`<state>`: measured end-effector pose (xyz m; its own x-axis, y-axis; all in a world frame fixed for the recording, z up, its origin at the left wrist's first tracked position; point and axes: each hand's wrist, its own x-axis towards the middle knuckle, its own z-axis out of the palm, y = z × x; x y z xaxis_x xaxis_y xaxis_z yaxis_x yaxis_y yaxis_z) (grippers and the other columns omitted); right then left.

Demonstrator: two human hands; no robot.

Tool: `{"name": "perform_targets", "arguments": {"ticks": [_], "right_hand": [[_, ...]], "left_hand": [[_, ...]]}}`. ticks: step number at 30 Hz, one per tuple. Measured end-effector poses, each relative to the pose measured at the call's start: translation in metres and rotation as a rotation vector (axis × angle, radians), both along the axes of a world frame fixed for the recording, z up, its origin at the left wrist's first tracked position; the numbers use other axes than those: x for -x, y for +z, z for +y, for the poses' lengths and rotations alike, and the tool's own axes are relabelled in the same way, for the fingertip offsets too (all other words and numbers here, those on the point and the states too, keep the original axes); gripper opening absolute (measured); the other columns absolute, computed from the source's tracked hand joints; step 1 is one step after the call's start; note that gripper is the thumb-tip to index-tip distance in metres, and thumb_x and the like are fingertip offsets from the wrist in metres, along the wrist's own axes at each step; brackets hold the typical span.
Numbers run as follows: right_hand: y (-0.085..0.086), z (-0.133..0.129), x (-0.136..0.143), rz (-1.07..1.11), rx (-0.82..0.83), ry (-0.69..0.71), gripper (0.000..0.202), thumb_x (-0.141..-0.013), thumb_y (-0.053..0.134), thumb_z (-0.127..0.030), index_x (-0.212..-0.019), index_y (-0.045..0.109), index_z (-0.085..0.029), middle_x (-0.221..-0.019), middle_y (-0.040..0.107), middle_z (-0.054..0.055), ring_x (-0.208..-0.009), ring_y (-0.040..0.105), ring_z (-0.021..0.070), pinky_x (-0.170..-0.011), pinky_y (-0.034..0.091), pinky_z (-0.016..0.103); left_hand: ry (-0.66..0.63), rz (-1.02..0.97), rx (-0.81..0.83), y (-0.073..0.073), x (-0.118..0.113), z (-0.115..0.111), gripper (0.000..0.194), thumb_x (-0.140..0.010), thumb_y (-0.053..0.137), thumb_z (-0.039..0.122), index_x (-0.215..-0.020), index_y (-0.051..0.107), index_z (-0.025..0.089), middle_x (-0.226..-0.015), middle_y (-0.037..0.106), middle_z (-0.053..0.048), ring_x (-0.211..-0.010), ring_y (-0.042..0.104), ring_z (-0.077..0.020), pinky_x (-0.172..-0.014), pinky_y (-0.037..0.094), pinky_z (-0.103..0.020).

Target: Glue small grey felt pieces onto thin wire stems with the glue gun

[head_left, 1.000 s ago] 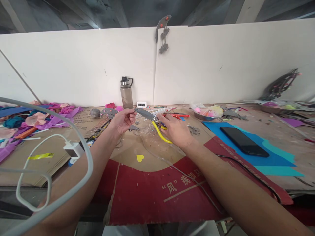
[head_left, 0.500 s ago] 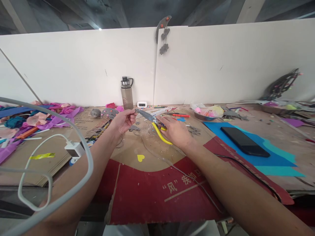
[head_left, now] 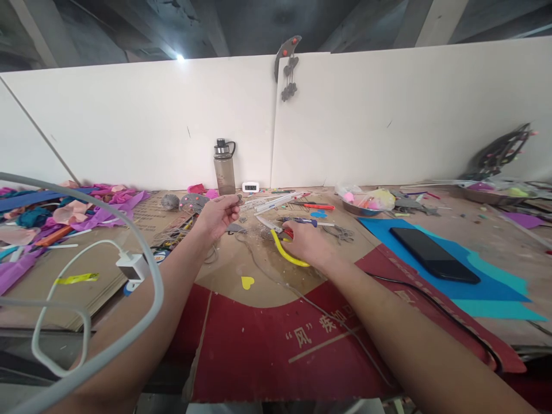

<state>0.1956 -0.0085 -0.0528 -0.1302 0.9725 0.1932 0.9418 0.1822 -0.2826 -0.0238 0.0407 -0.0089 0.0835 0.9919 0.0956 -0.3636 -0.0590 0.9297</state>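
My left hand [head_left: 219, 217] is raised over the cardboard, thumb and fingertips pinched on a small dark grey piece [head_left: 240, 198]. To its right, my right hand [head_left: 304, 241] is low at the table, closed around the yellow-handled scissors [head_left: 284, 251]; its fingertips are partly hidden. The scissors' blades point up and left. A red part shows at the fingers. Just beyond lies a purple-handled tool [head_left: 304, 221]. A grey cord [head_left: 276, 279] runs across the cardboard, and a yellow paper heart [head_left: 247, 282] lies nearer me.
A bottle [head_left: 224, 169] and a small digital clock [head_left: 250, 187] stand by the white partition. On the right, a black phone [head_left: 433, 253] rests on blue sheets. Coloured scraps [head_left: 71, 213] pile up at the left, near a white charger [head_left: 133, 266] and cable. A bowl [head_left: 360, 208] holds colourful bits.
My right hand has drawn the scissors down and right, away from the left hand, toward the table. The left hand stays nearly in place, still pinching the small grey piece.
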Motion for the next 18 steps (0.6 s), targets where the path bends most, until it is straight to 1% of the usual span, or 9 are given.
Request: {"name": "perform_targets", "arguments": {"ticks": [1,4,6,7,8,10,13,16,18], "right_hand": [[0.0,-0.003,0.002,-0.022,0.018,0.025,0.034,-0.077,0.06,-0.033,-0.109,0.064,-0.021,-0.094,0.071,0.009,-0.082,0.066,0.0235,-0.066,0.043,0.028],[0.004,-0.012,0.007,-0.094,0.029,0.18,0.039,-0.078,0.062,-0.031,-0.115,0.063,-0.019,-0.101,0.07,0.011,-0.093,0.065,0.0238,-0.075,0.045,0.03],[0.011,-0.015,0.005,-0.123,0.001,0.246,0.035,-0.081,0.061,-0.033,-0.113,0.065,-0.019,-0.103,0.069,0.011,-0.096,0.064,0.0233,-0.081,0.045,0.03],[0.014,-0.015,0.002,-0.113,-0.022,0.239,0.03,-0.084,0.058,-0.034,-0.109,0.067,-0.019,-0.103,0.069,0.011,-0.096,0.064,0.0225,-0.082,0.045,0.03],[0.018,-0.012,-0.003,-0.088,-0.052,0.203,0.027,-0.087,0.053,-0.034,-0.104,0.068,-0.02,-0.101,0.069,0.011,-0.094,0.064,0.0216,-0.082,0.045,0.03],[0.023,-0.004,-0.015,-0.026,-0.097,0.069,0.029,-0.092,0.044,-0.032,-0.097,0.068,-0.019,-0.097,0.07,0.01,-0.091,0.065,0.0205,-0.081,0.045,0.03],[0.019,0.013,-0.034,-0.011,-0.048,-0.16,0.033,-0.093,0.042,-0.032,-0.102,0.066,-0.012,-0.101,0.07,0.017,-0.096,0.065,0.0241,-0.082,0.046,0.033],[0.007,0.026,-0.041,0.0,0.102,-0.229,0.042,-0.089,0.049,-0.04,-0.105,0.066,-0.005,-0.105,0.068,0.024,-0.098,0.065,0.03,-0.079,0.048,0.036],[-0.001,0.03,-0.041,0.022,0.138,-0.24,0.041,-0.087,0.053,-0.038,-0.105,0.066,-0.004,-0.108,0.067,0.026,-0.097,0.066,0.0311,-0.076,0.049,0.036]], "left_hand": [[-0.005,0.026,-0.022,0.0,-0.001,-0.001,0.011,-0.068,0.071,0.015,-0.069,0.063,0.009,-0.067,0.062,-0.004,-0.051,0.051,-0.0049,-0.043,0.04,-0.014],[-0.022,0.092,-0.069,-0.001,-0.005,-0.003,0.014,-0.069,0.072,0.019,-0.067,0.062,0.009,-0.073,0.066,-0.008,-0.051,0.052,-0.0048,-0.043,0.04,-0.014],[-0.022,0.113,-0.086,-0.002,-0.007,-0.003,0.016,-0.069,0.073,0.021,-0.065,0.061,0.01,-0.07,0.066,-0.007,-0.051,0.052,-0.005,-0.044,0.041,-0.015],[-0.018,0.119,-0.091,-0.002,-0.007,-0.003,0.016,-0.069,0.073,0.021,-0.065,0.062,0.01,-0.069,0.066,-0.007,-0.05,0.053,-0.005,-0.045,0.042,-0.015],[-0.013,0.123,-0.092,-0.003,-0.007,-0.003,0.016,-0.07,0.073,0.021,-0.066,0.062,0.01,-0.069,0.066,-0.007,-0.051,0.053,-0.005,-0.046,0.044,-0.015],[-0.002,0.119,-0.079,-0.004,-0.006,-0.001,0.015,-0.071,0.073,0.021,-0.067,0.064,0.009,-0.069,0.066,-0.006,-0.052,0.056,-0.0053,-0.051,0.048,-0.015],[0.026,0.084,-0.039,-0.004,-0.005,0.0,0.011,-0.073,0.073,0.016,-0.07,0.065,0.009,-0.069,0.067,-0.006,-0.057,0.061,-0.0068,-0.06,0.053,-0.016],[0.042,0.045,-0.005,-0.004,-0.006,0.0,0.007,-0.071,0.072,0.009,-0.072,0.065,0.009,-0.072,0.068,-0.007,-0.062,0.065,-0.009,-0.066,0.056,-0.018],[0.042,0.031,0.016,-0.005,-0.007,-0.001,0.008,-0.07,0.072,0.006,-0.073,0.065,0.01,-0.074,0.069,-0.007,-0.065,0.067,-0.0103,-0.068,0.057,-0.019]]}}
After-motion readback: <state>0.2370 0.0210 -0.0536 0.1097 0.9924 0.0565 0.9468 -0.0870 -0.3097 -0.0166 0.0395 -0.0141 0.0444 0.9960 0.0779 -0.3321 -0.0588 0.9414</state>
